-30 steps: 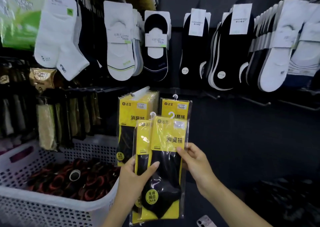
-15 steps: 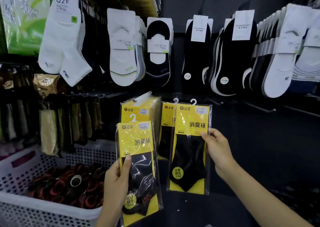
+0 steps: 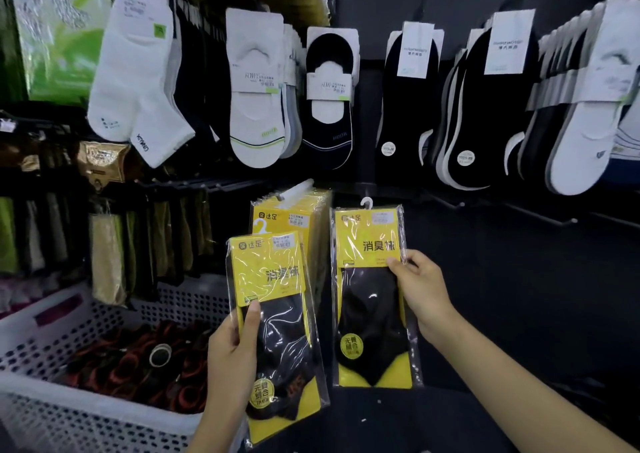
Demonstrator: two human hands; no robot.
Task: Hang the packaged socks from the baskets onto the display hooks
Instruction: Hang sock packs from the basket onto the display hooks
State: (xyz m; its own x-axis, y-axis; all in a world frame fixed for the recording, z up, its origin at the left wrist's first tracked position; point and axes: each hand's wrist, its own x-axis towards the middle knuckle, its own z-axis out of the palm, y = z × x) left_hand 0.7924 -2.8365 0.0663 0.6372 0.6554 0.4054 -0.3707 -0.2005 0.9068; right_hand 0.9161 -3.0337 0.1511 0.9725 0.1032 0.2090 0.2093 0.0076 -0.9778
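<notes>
My left hand (image 3: 230, 352) grips a yellow-and-black sock packet (image 3: 273, 321) by its left edge, thumb on the front, held low in front of the rack. My right hand (image 3: 420, 288) pinches a second matching packet (image 3: 370, 296) at its right edge; that packet's white hanger loop (image 3: 366, 204) sits at the level of the lower display row. Whether the loop is on a hook I cannot tell. A stack of the same yellow packets (image 3: 294, 210) hangs on a hook just left of it, partly hidden behind my left packet.
A white perforated basket (image 3: 45, 407) at lower left holds dark and red rolled items. Above hang rows of white and black socks (image 3: 256, 99). Packaged goods (image 3: 107, 262) hang at the left. Bare hook arms (image 3: 540, 215) stick out at right over a dark area.
My right hand carried one packet off the pair, up and to the right, then in beside the hanging yellow stack. My left hand kept the other packet and drifted slightly left.
</notes>
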